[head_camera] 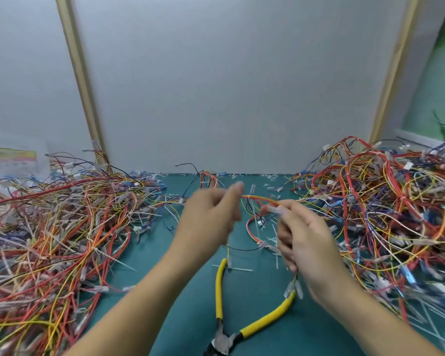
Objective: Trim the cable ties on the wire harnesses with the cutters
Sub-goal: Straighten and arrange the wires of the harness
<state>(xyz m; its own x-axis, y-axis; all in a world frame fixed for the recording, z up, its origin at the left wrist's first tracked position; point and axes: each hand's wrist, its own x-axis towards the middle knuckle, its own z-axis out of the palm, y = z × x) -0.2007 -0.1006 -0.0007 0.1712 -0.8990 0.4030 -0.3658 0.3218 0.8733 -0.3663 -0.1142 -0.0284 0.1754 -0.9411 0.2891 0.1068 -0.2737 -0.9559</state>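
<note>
Your left grip (211, 214) and right grip (306, 242) are bare hands. Your left forearm (139, 291) and right forearm (365, 312) are uncovered down to the view's lower edge; your left fingertips (238, 187) show blurred.

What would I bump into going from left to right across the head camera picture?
Big tangled pile of coloured wires → left hand → thin red-and-yellow wire harness held between both hands → right hand → second big tangled wire pile.

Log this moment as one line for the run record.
stage: pre-cut | left hand: grips harness | right hand: grips harness | cutters: lying on mat, unheld
</note>
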